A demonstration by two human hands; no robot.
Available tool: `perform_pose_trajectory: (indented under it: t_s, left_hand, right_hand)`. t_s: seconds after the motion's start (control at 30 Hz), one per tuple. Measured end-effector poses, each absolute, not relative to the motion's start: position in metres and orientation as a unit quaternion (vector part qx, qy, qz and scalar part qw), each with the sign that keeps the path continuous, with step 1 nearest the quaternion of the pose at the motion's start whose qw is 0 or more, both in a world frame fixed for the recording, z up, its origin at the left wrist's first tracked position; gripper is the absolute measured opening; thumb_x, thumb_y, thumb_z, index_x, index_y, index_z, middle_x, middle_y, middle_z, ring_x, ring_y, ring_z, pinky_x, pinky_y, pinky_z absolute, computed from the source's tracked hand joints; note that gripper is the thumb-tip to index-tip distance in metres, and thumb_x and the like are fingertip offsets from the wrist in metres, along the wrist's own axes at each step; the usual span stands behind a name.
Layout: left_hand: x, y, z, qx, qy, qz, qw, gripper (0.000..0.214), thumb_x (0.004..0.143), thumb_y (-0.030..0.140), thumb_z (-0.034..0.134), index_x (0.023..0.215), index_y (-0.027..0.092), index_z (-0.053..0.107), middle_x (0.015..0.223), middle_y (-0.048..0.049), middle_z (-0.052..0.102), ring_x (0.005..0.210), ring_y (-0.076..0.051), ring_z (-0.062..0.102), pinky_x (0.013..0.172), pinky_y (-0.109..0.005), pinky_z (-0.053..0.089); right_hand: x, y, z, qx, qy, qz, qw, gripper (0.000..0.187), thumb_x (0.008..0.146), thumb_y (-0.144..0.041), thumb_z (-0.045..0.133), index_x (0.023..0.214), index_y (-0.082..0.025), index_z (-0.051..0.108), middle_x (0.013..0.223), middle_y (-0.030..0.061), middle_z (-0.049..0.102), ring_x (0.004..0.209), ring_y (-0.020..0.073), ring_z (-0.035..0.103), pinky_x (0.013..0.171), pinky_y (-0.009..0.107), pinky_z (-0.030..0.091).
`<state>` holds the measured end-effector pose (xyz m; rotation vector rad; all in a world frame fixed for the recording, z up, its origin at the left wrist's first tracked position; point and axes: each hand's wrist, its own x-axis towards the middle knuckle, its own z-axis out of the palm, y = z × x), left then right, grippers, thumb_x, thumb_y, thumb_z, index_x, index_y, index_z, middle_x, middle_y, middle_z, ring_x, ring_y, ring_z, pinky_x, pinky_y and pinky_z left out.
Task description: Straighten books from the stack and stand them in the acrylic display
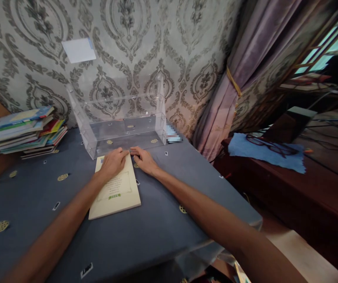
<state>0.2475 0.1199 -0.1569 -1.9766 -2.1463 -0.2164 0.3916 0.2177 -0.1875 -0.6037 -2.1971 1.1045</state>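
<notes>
A thin cream-coloured book (124, 202) lies flat on the table, with printed text and a green mark on its upper face. My left hand (114, 162) rests over the book's far end, its fingers bent together at the far right corner; its thumb is largely hidden. My right hand (144, 160) sits on the tablecloth just right of that corner, fingers stretched left to its edge and thumb apart. The fingertips of both hands nearly meet there. Right behind them stands a clear plastic rack (122, 137) with side panels and shelves.
Stacked books (21, 129) stand at the left against the wall. The table's grey-blue cloth (157, 228) has a printed pattern. Beyond its right edge, a dark red surface (328, 188) bears a blue cloth (245, 151) with glasses (275, 147). A tied purple curtain (219, 110) hangs between.
</notes>
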Motion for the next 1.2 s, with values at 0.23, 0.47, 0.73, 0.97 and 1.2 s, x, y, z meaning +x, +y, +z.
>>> perform_pose_trajectory:
  t_s: [0.23, 0.47, 0.73, 0.97, 1.2]
  left_hand:
    - [0.245, 0.116, -0.157, -0.691, -0.711, -0.092, 0.097, 0.038, 0.096, 0.017, 0.040, 0.118, 0.024, 0.070, 0.093, -0.0068, 0.059, 0.086, -0.021, 0.058, 0.074, -0.030, 0.043]
    - [0.245, 0.089, -0.158, -0.704, -0.694, -0.131, 0.075, 0.037, 0.093, 0.013, 0.040, 0.111, 0.023, 0.072, 0.086, -0.0048, 0.057, 0.084, -0.019, 0.057, 0.073, -0.029, 0.043]
    - [0.226, 0.048, -0.162, -0.710, -0.683, -0.157, 0.064, 0.040, 0.094, 0.016, 0.040, 0.119, 0.023, 0.070, 0.088, -0.0051, 0.058, 0.081, -0.017, 0.056, 0.073, -0.028, 0.044]
    - [0.210, 0.057, -0.163, -0.733, -0.657, -0.151, 0.092, 0.033, 0.095, 0.018, 0.040, 0.102, 0.019, 0.072, 0.083, -0.0060, 0.059, 0.081, -0.019, 0.057, 0.074, -0.029, 0.044]
    - [0.189, 0.068, -0.162, -0.756, -0.635, -0.123, 0.101, 0.032, 0.093, 0.018, 0.041, 0.106, 0.019, 0.070, 0.091, -0.0075, 0.061, 0.088, -0.020, 0.059, 0.078, -0.030, 0.046]
  right_hand:
    - [0.392, 0.218, -0.186, -0.223, -0.827, 0.420, 0.299, 0.041, 0.085, -0.005, 0.049, 0.123, -0.017, 0.059, 0.112, 0.0098, 0.075, 0.110, 0.0200, 0.069, 0.102, 0.041, 0.051]
    - [0.401, 0.201, -0.177, -0.218, -0.827, 0.437, 0.278, 0.034, 0.088, -0.014, 0.053, 0.119, -0.019, 0.063, 0.098, 0.0056, 0.078, 0.098, 0.0218, 0.072, 0.095, 0.040, 0.054]
    - [0.400, 0.167, -0.174, -0.109, -0.847, 0.461, 0.242, 0.043, 0.086, -0.016, 0.055, 0.129, -0.022, 0.059, 0.114, 0.0069, 0.074, 0.114, 0.0233, 0.067, 0.103, 0.044, 0.049]
    - [0.394, 0.159, -0.175, -0.108, -0.864, 0.431, 0.238, 0.046, 0.088, -0.017, 0.054, 0.133, -0.024, 0.055, 0.129, 0.0085, 0.067, 0.121, 0.0245, 0.062, 0.106, 0.047, 0.045]
    - [0.383, 0.158, -0.176, -0.111, -0.869, 0.424, 0.227, 0.052, 0.086, -0.015, 0.055, 0.138, -0.020, 0.049, 0.135, 0.0126, 0.063, 0.126, 0.0268, 0.058, 0.108, 0.050, 0.042]
